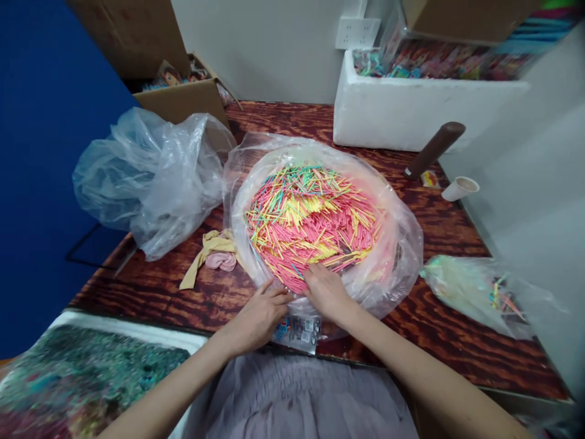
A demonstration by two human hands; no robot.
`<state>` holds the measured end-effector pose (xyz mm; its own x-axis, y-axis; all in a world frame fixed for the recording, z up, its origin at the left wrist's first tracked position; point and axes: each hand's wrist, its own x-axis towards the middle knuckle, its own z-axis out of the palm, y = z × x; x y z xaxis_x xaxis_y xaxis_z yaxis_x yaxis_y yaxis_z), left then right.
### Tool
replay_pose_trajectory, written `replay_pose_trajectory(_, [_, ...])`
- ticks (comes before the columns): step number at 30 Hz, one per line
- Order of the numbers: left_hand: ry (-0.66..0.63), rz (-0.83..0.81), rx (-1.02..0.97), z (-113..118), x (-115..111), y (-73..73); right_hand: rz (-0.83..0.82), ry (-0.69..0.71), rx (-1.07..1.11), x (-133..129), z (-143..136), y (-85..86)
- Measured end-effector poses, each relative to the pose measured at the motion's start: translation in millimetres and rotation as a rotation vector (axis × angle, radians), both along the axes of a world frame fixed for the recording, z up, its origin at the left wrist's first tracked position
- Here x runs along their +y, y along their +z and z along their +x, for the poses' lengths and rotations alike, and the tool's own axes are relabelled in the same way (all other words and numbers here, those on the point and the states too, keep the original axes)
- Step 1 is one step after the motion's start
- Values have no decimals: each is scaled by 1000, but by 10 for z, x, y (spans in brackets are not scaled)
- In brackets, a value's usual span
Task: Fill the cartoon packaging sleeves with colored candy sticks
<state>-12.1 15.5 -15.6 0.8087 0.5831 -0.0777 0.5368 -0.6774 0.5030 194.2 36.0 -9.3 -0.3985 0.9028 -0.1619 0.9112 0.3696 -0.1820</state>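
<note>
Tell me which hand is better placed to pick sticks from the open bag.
Probably the right hand: it reaches over the sticks' near edge, while the left hand sits lower, by the open bag's near rim.

A heap of thin pink, yellow and green sticks (306, 235) is held in a wide, clear plastic bag (409, 241) spread open on a dark reddish-brown wood-grain table (214, 308). The heap's near edge is touched by the bare right hand (328, 294); the bare left hand (262, 314) is laid beside it at the bag's rim. A white foam box (402, 116) is seen behind.
</note>
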Motion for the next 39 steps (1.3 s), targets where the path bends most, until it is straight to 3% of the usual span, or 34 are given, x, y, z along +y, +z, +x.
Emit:
replay_pose_trajectory(6, [-4,39,-9,-4,-15,-19,25,-3,-160,-80,-111,21])
replay_pose_trajectory(15, [6,47,-18,-20,-26,-15,52,-13,-188,-87,-87,-51])
replay_pose_trajectory(24, [10,-8,-16,-28,-28,58,20,-64,-164,-107,-88,63])
replay_pose_trajectory(34, [14,-11,-20,-24,-25,68,-15,-83,-282,-32,-122,-32])
replay_pose_trajectory(39, [22,-37,-38,-43,-20,50,-29,-50,-236,18,-51,-33])
